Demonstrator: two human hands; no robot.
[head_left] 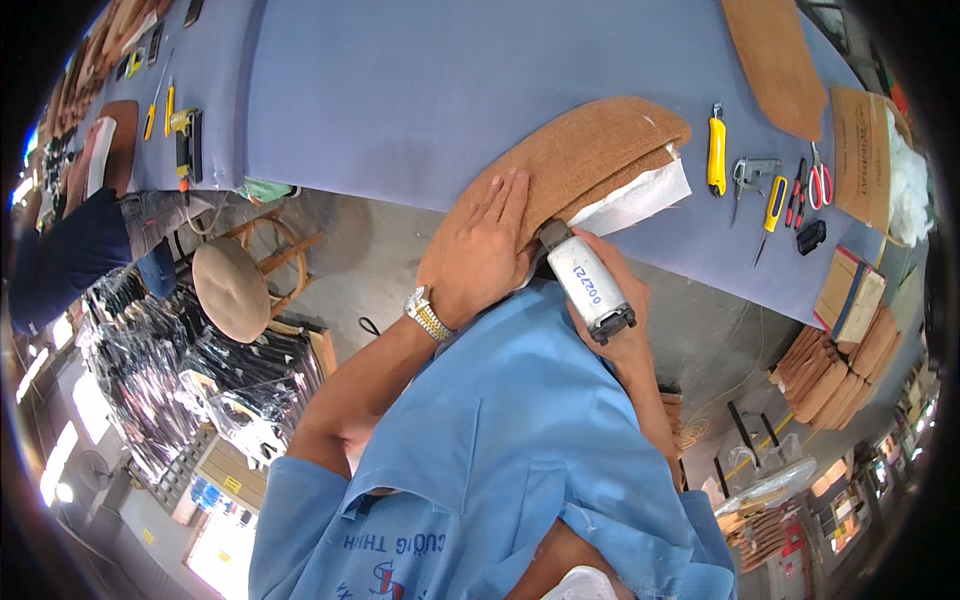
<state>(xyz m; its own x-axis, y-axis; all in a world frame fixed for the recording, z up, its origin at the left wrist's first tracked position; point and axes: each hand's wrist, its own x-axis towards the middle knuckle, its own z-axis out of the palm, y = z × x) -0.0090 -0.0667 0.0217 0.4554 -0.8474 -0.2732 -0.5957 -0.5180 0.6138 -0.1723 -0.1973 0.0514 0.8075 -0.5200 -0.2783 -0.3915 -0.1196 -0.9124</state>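
Left hand [490,250] lies open-palmed on a brown upholstered cushion [560,160]; right hand [632,292] grasps a staple gun [578,272] beside the cushion's edge

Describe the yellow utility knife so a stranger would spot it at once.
On the blue table, find the brown padded piece under the left hand. Just right of its far end lies the yellow utility knife, leftmost of the tools there. Unlike the yellow-handled tool nearby, it has a broad body without a thin shaft.
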